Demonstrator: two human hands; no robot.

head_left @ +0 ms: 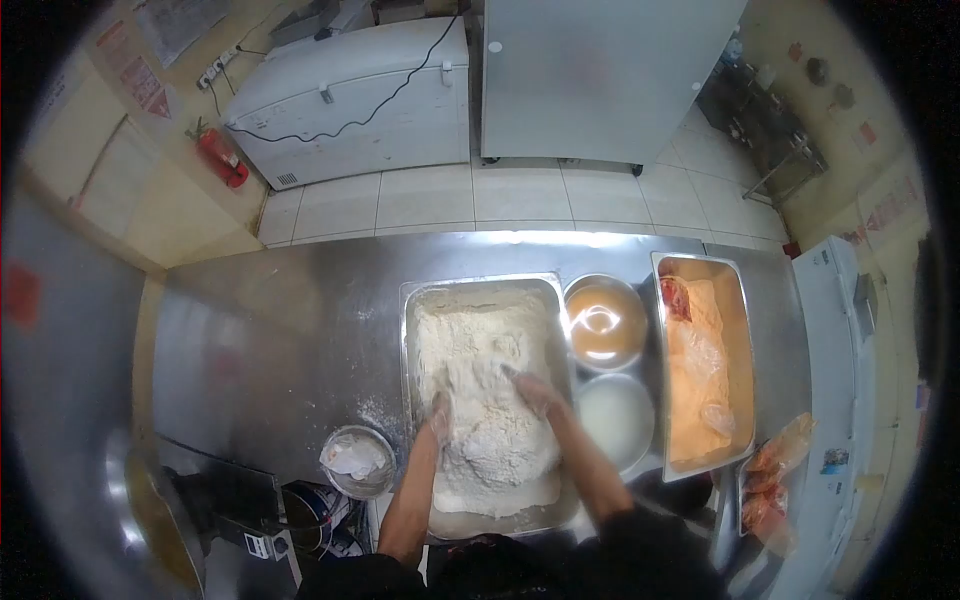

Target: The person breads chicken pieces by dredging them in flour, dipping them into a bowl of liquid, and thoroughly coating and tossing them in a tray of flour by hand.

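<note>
A deep steel pan point(408, 345) holds a large amount of white flour point(495, 435), heaped toward the near side. My left hand point(440, 413) is sunk in the flour by the pan's left side. Further right, my right hand point(532, 388) reaches into the flour from the right side. Both hands look coated with flour, perhaps over thin clear gloves. The flour hides most of the fingers, so their grip does not show.
Right of the pan stand a steel bowl point(606, 284) and a bowl of whitish liquid point(612, 425). Beyond them is a long pan of orange contents point(695, 350) with a plastic bag. Bagged reddish food point(768, 490) lies near right. A small bowl point(383, 486) holds white material near left.
</note>
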